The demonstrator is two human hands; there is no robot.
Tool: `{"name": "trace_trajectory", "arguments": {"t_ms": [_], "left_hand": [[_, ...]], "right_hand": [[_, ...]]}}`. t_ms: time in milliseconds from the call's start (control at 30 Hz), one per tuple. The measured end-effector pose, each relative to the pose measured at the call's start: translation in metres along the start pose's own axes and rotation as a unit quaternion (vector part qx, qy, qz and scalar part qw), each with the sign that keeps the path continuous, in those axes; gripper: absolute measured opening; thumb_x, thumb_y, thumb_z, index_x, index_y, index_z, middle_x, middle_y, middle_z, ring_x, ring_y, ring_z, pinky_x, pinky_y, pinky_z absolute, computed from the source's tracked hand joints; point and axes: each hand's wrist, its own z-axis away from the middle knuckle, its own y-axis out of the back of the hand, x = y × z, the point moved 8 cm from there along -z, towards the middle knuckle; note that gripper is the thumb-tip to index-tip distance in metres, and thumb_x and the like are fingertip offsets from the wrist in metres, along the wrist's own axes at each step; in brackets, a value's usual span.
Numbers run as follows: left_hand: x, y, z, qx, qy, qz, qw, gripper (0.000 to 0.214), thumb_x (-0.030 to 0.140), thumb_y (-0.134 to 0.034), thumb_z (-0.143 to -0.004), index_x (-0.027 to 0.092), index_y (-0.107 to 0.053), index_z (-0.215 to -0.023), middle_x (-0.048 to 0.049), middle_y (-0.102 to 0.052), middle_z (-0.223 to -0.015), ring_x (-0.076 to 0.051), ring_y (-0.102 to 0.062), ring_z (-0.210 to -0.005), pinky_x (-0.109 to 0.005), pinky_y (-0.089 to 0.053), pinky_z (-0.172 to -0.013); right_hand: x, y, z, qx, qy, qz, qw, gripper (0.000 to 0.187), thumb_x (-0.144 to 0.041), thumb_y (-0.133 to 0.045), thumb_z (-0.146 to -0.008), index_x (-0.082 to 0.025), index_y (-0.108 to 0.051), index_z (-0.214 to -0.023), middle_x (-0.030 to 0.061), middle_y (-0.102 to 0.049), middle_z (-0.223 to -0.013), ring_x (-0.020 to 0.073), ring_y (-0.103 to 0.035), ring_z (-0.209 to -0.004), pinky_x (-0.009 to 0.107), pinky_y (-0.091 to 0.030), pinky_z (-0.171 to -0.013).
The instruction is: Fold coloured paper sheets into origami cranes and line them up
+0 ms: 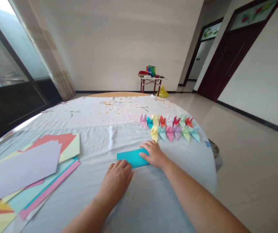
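Note:
A turquoise sheet of paper [134, 157], folded into a flat rectangle, lies on the cloth-covered table in front of me. My left hand [119, 176] is closed at its near left corner, the fingers curled down over the edge and their tips hidden. At the right end of the paper, my right hand [155, 154] grips it, with the thumb on top and the fingers bent over the far side. Just beyond that hand stand two rows of folded paper cranes [169, 132] in several colours.
Loose coloured sheets [24, 168] lie in an overlapping pile on the left. A pale floral tablecloth [92, 113] covers the round table. Past its right edge, a stool [214, 148] shows partly. Against the far wall stands a small table [152, 78] with items on it.

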Motion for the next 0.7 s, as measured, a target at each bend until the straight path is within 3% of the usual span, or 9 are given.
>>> {"name": "trace_trajectory", "arguments": {"t_ms": [233,433,567,700], "left_hand": [[0.008,0.002,-0.007,0.017,-0.006,-0.054,0.998,0.021,0.022,-0.040,-0.085,0.023,-0.058,-0.094,-0.0042,-0.059,-0.088,-0.023,-0.053,-0.085,-0.039,-0.039,-0.075],[0.015,0.002,-0.009,0.039,-0.029,-0.041,0.998,0.024,0.018,-0.039,-0.084,0.023,-0.057,-0.099,-0.0052,-0.059,-0.094,-0.022,-0.054,-0.089,-0.038,-0.041,-0.076],[0.012,0.003,-0.008,0.078,-0.036,-0.012,0.996,0.025,0.018,-0.042,-0.084,0.023,-0.055,-0.105,-0.0058,-0.058,-0.104,-0.022,-0.053,-0.093,-0.039,-0.042,-0.080],[0.001,0.002,-0.004,0.109,-0.029,0.043,0.993,0.024,0.019,-0.039,-0.086,0.023,-0.056,-0.103,-0.0044,-0.061,-0.098,-0.020,-0.056,-0.088,-0.035,-0.045,-0.077]], "right_hand": [[0.002,0.003,-0.002,0.004,-0.009,-0.009,1.000,0.027,-0.026,-0.058,-0.076,-0.019,-0.061,-0.101,0.0061,-0.059,-0.091,0.0206,-0.048,-0.093,0.035,-0.034,-0.084],[0.010,0.008,-0.002,0.006,-0.060,-0.148,0.987,0.028,-0.014,-0.050,-0.075,-0.016,-0.059,-0.102,0.0028,-0.056,-0.081,0.0133,-0.052,-0.075,0.026,-0.041,-0.074],[0.020,0.005,0.002,0.009,-0.147,-0.270,0.952,0.026,-0.023,-0.051,-0.078,-0.015,-0.057,-0.102,-0.0004,-0.053,-0.072,0.0114,-0.052,-0.069,0.025,-0.042,-0.069],[0.018,-0.005,0.005,-0.068,-0.169,-0.421,0.889,0.030,-0.035,-0.048,-0.081,-0.017,-0.054,-0.103,-0.0009,-0.053,-0.072,0.0095,-0.049,-0.058,0.022,-0.040,-0.055]]}}
